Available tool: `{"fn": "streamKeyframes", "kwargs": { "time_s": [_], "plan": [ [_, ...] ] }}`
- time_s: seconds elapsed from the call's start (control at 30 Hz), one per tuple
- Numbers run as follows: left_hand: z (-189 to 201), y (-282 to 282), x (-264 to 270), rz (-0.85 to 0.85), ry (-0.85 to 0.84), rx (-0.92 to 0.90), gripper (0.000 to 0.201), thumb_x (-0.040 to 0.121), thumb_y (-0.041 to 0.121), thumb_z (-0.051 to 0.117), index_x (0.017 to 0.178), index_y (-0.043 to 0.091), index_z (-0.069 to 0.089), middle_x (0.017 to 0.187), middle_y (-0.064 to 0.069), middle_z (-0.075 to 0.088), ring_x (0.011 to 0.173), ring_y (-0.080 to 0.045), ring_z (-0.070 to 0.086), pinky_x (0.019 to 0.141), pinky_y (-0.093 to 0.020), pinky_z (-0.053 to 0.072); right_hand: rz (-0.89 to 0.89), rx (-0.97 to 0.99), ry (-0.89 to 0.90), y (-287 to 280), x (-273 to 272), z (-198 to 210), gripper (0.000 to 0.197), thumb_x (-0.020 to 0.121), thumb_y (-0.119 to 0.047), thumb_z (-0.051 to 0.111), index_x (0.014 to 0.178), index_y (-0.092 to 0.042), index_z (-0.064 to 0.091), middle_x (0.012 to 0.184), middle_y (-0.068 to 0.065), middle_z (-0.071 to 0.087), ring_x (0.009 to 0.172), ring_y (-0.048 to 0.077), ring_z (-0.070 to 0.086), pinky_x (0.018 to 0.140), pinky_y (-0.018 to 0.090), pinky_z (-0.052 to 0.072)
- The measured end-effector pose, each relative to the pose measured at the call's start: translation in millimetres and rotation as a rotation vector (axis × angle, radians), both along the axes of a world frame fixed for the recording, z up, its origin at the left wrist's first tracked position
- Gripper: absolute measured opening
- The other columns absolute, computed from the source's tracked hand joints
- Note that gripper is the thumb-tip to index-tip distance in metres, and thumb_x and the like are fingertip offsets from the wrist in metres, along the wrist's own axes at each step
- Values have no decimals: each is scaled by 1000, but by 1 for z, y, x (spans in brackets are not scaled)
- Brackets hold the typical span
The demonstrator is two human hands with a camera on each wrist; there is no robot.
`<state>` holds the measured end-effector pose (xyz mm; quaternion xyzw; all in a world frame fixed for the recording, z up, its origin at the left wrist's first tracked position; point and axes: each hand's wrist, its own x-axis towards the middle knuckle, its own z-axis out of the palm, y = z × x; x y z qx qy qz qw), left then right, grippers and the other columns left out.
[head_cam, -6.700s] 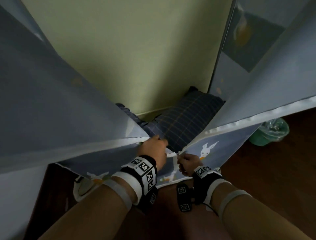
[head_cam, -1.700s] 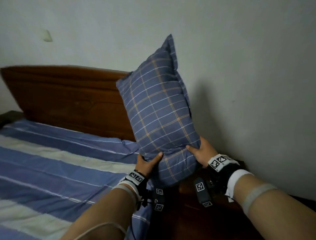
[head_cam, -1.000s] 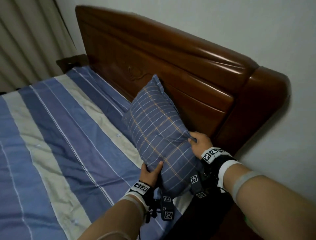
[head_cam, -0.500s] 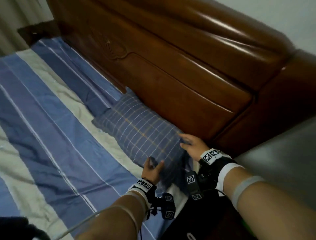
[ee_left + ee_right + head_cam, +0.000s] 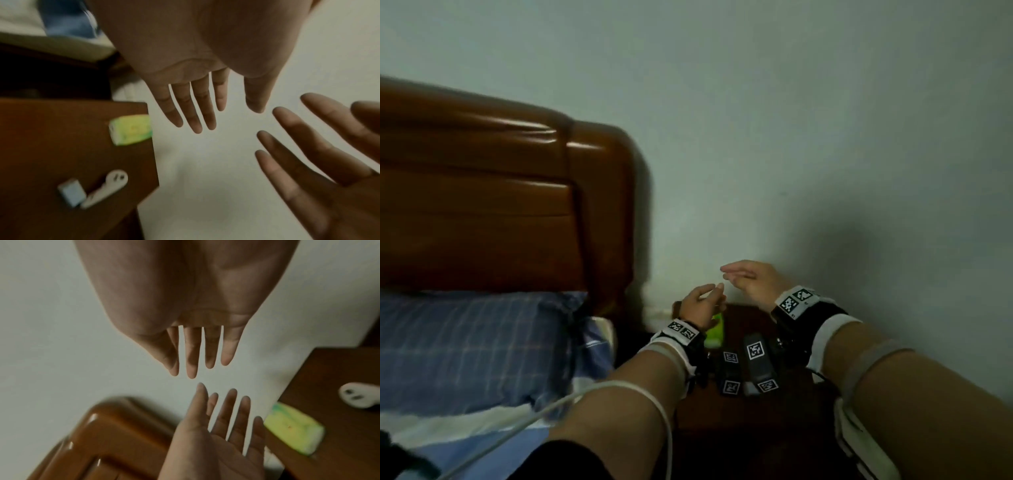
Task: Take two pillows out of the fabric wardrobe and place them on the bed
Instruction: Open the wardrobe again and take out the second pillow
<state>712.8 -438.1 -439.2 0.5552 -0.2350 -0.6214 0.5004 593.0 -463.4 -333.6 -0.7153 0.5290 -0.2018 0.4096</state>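
Observation:
A blue plaid pillow (image 5: 465, 342) lies flat on the striped bed (image 5: 465, 431), against the brown wooden headboard (image 5: 482, 205). No hand touches it. My left hand (image 5: 705, 301) and right hand (image 5: 743, 277) hover to its right, over the nightstand (image 5: 739, 414) and near the wall. Both hands are empty, with the fingers straight and spread: the left hand (image 5: 195, 116) in the left wrist view, the right hand (image 5: 197, 356) in the right wrist view. Their fingertips nearly meet. The fabric wardrobe and any second pillow are out of view.
A green packet (image 5: 131, 129) lies on the brown nightstand (image 5: 51, 138) at its wall edge, with a white plug-like piece (image 5: 107, 188) and a small white block (image 5: 72, 192) nearby. The headboard corner (image 5: 92, 443) stands left of the hands. A plain wall (image 5: 825, 137) lies ahead.
Both hands have let go of the pillow, which now lies flat by the headboard. They have drawn away to the right over the nightstand, and the head view has swung right.

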Motion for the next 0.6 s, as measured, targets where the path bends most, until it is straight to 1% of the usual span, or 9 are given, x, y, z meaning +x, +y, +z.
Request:
{"fn": "streamKeyframes", "kwargs": {
  "time_s": [0.1, 0.17, 0.23, 0.3, 0.37, 0.4, 0.47, 0.53, 0.6],
  "plan": [
    [30, 24, -118, -212, -90, -100, 35, 94, 28, 64, 123, 9, 62, 102, -15, 73, 80, -23, 66, 57, -26, 49, -212, -43, -62, 64, -130, 13, 19, 87, -17, 62, 102, -18, 73, 105, 4, 73, 101, 17, 67, 94, 32, 52],
    [43, 51, -202, -406, -162, -138, 33, 94, 27, 62, 121, 9, 63, 104, -14, 73, 78, -19, 66, 53, -23, 50, -360, -35, -99, 118, -214, 18, 18, 86, -15, 64, 102, -14, 72, 105, 8, 73, 97, 16, 66, 85, 25, 53],
    [58, 92, -284, -613, -195, -193, 23, 97, 22, 58, 115, 9, 63, 99, -12, 72, 73, -16, 68, 54, -22, 50, -511, -9, -150, 180, -293, 22, 22, 88, -10, 60, 108, -5, 69, 108, 15, 72, 97, 19, 65, 76, 20, 52],
    [68, 134, -357, -773, -223, -275, 10, 98, 14, 58, 105, 9, 62, 87, -11, 73, 63, -10, 71, 50, -20, 52, -663, -8, -167, 243, -364, 23, 24, 90, -7, 56, 111, -5, 68, 109, 18, 71, 97, 23, 65, 77, 24, 54],
    [71, 174, -423, -909, -289, -388, 16, 95, 10, 63, 108, 2, 65, 89, -14, 74, 67, -15, 72, 56, -20, 55, -807, 6, -208, 303, -422, 18, 24, 91, -6, 54, 110, -7, 67, 108, 19, 70, 97, 27, 66, 79, 30, 56],
    [73, 193, -451, -967, -326, -432, 17, 93, 10, 65, 108, 3, 67, 91, -15, 74, 73, -20, 71, 62, -24, 56, -886, 21, -251, 331, -445, 15, 22, 91, -6, 54, 107, -8, 68, 107, 20, 70, 95, 28, 67, 78, 32, 56],
    [75, 232, -503, -1097, -347, -465, 10, 89, 11, 68, 99, 12, 70, 87, -12, 76, 75, -24, 70, 68, -32, 56, -1050, 31, -344, 384, -486, 5, 18, 90, -3, 55, 94, -14, 69, 95, 18, 72, 80, 24, 69, 74, 32, 57],
    [77, 271, -548, -1203, -362, -516, 6, 86, 16, 70, 90, 20, 71, 89, -14, 77, 75, -23, 71, 75, -39, 58, -1214, 42, -432, 435, -519, -4, 22, 90, 2, 53, 85, -15, 66, 73, 9, 69, 53, 10, 65, 54, 20, 53],
    [75, 306, -585, -1325, -353, -579, 7, 87, 13, 66, 91, 17, 71, 93, -19, 75, 76, -24, 70, 78, -39, 58, -1370, 66, -502, 479, -545, -15, 25, 90, 4, 49, 82, -13, 65, 64, 6, 65, 42, 8, 60, 40, 16, 45]
  ]
}}
